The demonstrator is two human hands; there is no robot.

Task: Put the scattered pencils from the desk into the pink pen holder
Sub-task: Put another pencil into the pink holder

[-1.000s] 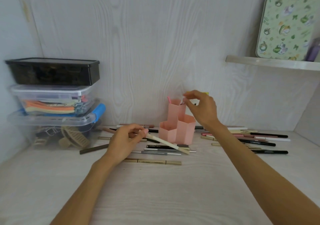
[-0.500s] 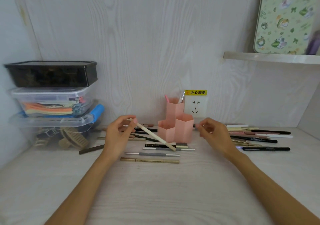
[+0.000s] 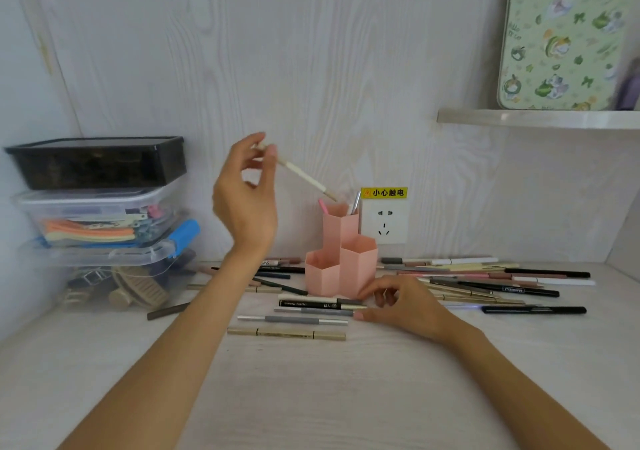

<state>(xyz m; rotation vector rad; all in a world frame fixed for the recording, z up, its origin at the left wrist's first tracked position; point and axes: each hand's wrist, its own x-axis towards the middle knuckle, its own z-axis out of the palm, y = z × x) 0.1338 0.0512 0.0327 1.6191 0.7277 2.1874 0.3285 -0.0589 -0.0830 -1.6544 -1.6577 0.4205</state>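
Note:
The pink pen holder (image 3: 341, 264), made of three hexagonal tubes, stands at the back of the desk by the wall. Two pencils stick out of its tallest tube. My left hand (image 3: 246, 193) is raised left of the holder and pinches a cream pencil (image 3: 304, 176) that slants down with its tip just above the tallest tube. My right hand (image 3: 405, 302) rests on the desk in front of the holder, fingers spread over the ends of the pencils lying there (image 3: 311, 305). More pencils (image 3: 491, 283) lie scattered right of the holder, and others left of it.
Stacked plastic storage boxes (image 3: 100, 214) stand at the left. A wall socket (image 3: 384, 222) with a yellow warning label sits right behind the holder. A shelf (image 3: 540, 118) at upper right carries a green patterned tin. The wooden desk (image 3: 311, 397) stretches toward me.
My left hand lifted the cream pencil from desk level up to the holder's tallest tube. My right hand dropped from the holder's top and moved to the pencils in front of it.

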